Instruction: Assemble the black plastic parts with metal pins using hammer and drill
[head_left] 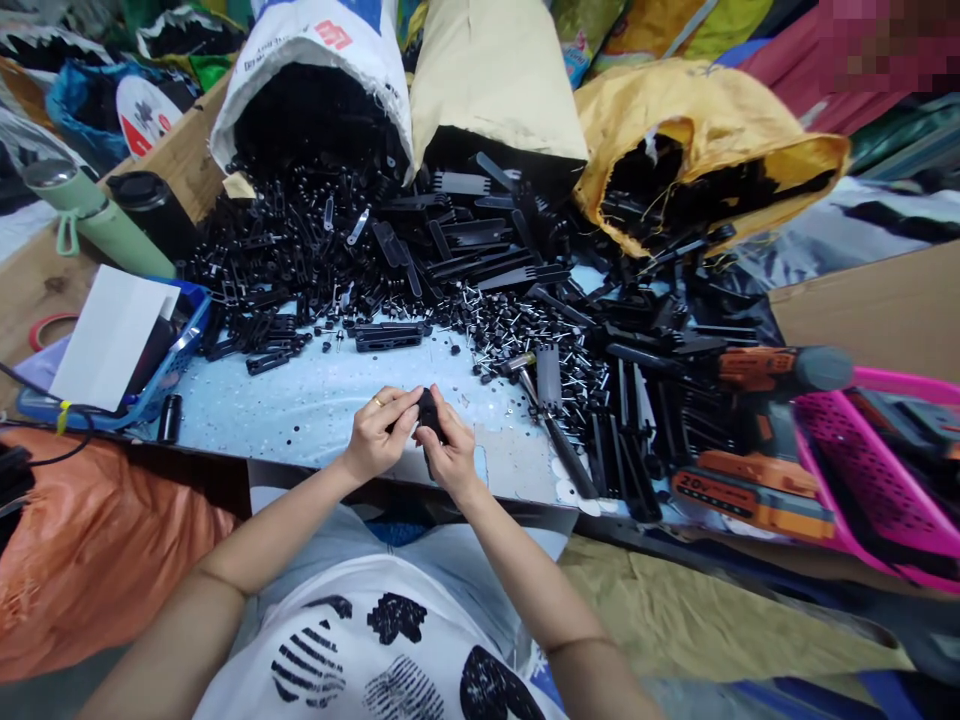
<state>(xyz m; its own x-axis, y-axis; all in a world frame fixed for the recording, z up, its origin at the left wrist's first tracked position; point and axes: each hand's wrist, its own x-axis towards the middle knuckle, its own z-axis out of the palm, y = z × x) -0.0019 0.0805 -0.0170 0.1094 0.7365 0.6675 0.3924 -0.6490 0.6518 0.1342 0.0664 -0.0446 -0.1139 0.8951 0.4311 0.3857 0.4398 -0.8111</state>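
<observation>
Above the front edge of the work table (300, 400), my left hand (382, 430) and my right hand (451, 448) meet around a small black plastic part (427, 410). Both hands are closed on it, and the fingers hide much of its shape. Part of it shows below my right hand. Beyond my hands lie several flat black plastic pieces (386, 337). To the right is a pile of metal pins with black heads (510, 330). A hammer (559, 440) lies there, its handle toward me.
An orange-and-black cordless drill (757, 440) stands at the right beside a pink basket (870, 470). Open sacks, one white (315, 50), one cream (495, 70) and one yellow (697, 110), spill black parts at the back. A blue tray (187, 330) and a green bottle (105, 215) are left.
</observation>
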